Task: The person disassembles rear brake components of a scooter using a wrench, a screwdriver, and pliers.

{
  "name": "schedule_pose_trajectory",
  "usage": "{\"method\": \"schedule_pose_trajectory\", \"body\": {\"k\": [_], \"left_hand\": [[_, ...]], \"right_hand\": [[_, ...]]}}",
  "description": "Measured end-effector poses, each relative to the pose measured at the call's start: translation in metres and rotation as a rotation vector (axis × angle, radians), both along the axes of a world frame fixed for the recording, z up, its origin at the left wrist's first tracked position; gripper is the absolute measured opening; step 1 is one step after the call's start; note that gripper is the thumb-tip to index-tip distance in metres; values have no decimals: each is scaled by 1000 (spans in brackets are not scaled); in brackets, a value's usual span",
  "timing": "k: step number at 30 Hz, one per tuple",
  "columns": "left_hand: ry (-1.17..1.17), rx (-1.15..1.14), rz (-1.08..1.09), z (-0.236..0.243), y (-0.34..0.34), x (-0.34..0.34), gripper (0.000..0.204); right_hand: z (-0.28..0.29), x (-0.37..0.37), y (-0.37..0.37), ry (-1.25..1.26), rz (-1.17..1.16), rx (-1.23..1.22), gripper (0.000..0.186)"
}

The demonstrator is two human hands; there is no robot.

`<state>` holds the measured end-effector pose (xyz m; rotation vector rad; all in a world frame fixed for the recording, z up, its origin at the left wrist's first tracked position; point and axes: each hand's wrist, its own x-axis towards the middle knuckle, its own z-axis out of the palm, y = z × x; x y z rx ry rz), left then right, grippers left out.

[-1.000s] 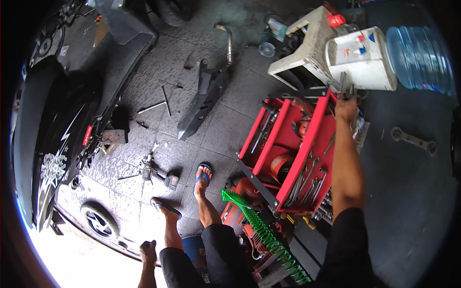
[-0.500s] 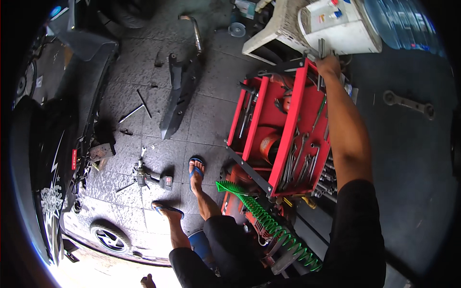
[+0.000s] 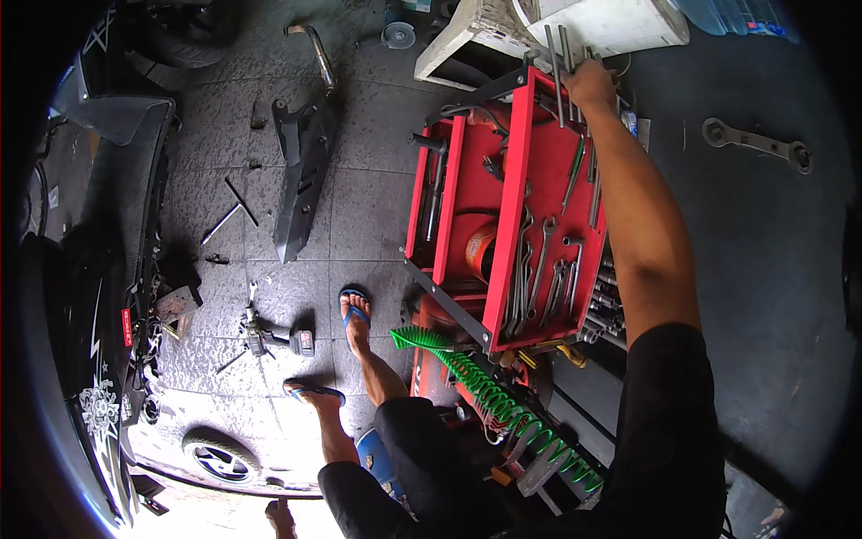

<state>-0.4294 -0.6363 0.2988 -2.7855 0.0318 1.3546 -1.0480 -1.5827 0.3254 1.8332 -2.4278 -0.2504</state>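
Observation:
My right arm reaches over a red tool cart [image 3: 516, 207] to its far end. There my right hand [image 3: 593, 88] is closed among upright, slim metal rods [image 3: 554, 76], its fingers curled on one of them. Their lower ends are partly hidden by the hand and tray. In the nearest tray lie several wrenches [image 3: 542, 260] and a green-handled tool [image 3: 575, 171]. My left hand [image 3: 280, 516] hangs low at the bottom edge, away from the cart; it is small and dark against the glare, and its fingers do not show clearly.
A green coiled hose [image 3: 485, 382] hangs by the cart's near end. On the tiled floor lie a black muffler [image 3: 303, 171], a T-handle wrench [image 3: 235, 208], a cordless impact wrench [image 3: 269, 340] and a wheel [image 3: 220, 456]. A motorcycle [image 3: 94, 305] stands left; a flat wrench [image 3: 757, 144] lies right.
My view has shifted to the right, so the cart and floor things sit further left. My right hand stays at the cart's far end, and the rods beside it now stand apart and lean differently.

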Motion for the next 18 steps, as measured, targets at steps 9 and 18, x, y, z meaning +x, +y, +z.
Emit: {"method": "schedule_pose_trajectory", "body": {"k": [9, 18], "left_hand": [[-4, 53, 91, 15, -33, -10, 41], [-75, 11, -119, 27, -52, -12, 32]], "right_hand": [[9, 7, 3, 51, -12, 22, 43], [96, -123, -2, -30, 297, -409, 55]]}}
